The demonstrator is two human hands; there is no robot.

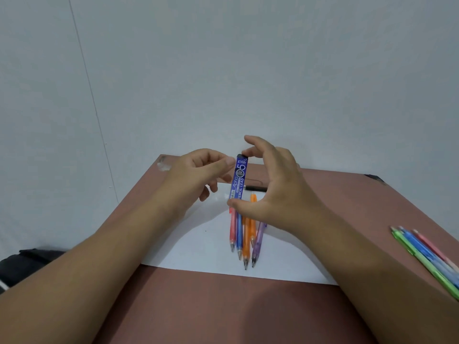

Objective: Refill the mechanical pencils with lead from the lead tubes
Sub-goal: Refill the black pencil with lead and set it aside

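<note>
A blue lead tube [239, 178] printed "Pencil Lead 0.5" stands upright above the table. My right hand [275, 184] holds it, thumb at the bottom end and a fingertip on the dark cap at the top. My left hand [198, 175] is beside the tube on the left, thumb touching its upper part. Under the hands several mechanical pencils lie side by side on white paper [198, 249]: red [232, 229], blue [239, 234], orange [246, 239] and purple [258, 240], tips toward me.
A second group of pencils, green, blue and pink [427, 254], lies at the right edge of the brown table [223, 306]. A black pencil-like object [255, 188] rests beyond the paper. A dark bag [22, 264] sits at the lower left. A plain wall rises behind.
</note>
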